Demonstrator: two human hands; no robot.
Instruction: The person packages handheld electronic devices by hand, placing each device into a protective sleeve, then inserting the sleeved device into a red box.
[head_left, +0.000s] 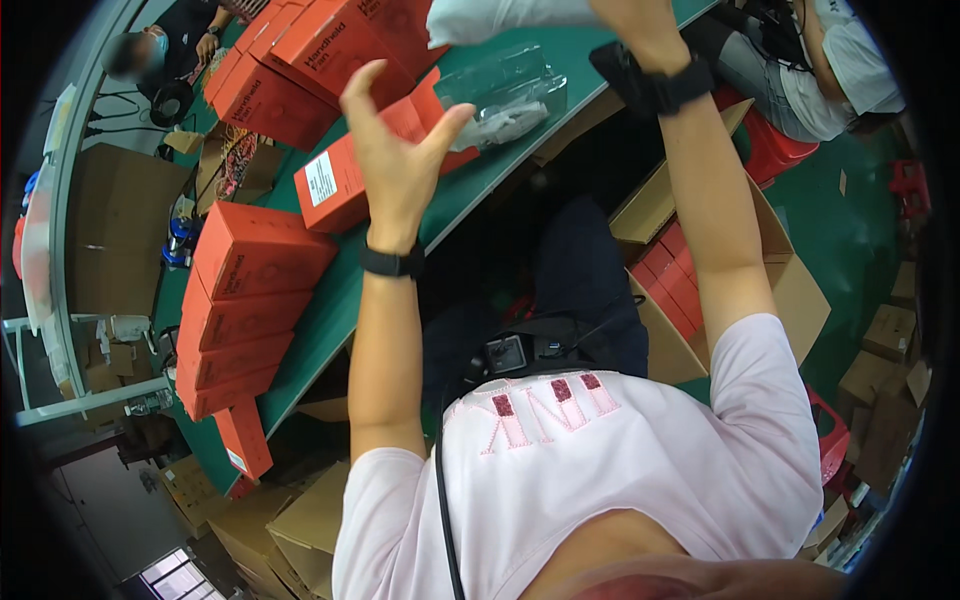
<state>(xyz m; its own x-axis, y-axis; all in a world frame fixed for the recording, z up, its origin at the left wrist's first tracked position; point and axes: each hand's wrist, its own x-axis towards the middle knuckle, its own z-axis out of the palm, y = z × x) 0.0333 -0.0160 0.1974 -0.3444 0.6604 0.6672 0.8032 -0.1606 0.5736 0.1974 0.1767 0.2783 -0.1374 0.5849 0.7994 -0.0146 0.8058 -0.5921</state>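
My left hand [395, 165] is raised over the green table with thumb and fingers spread, holding nothing. Behind it lies a red-orange box [335, 188] with a white label on its end. Beside that box, at the table's edge, is a clear plastic tray [515, 75] with a crumpled clear bag [512, 125] on or in it. At the top edge my right hand [640, 25] is partly cut off. A whitish soft-looking packet [510, 18] meets it and seems gripped there, though the fingertips are out of view.
Red-orange boxes [265, 250] stand in a row at the left, with more stacked boxes [345, 50] at the back. An open carton [790, 290] with red boxes is at my right. People sit at the far left and far right. A red stool [775, 150] stands right.
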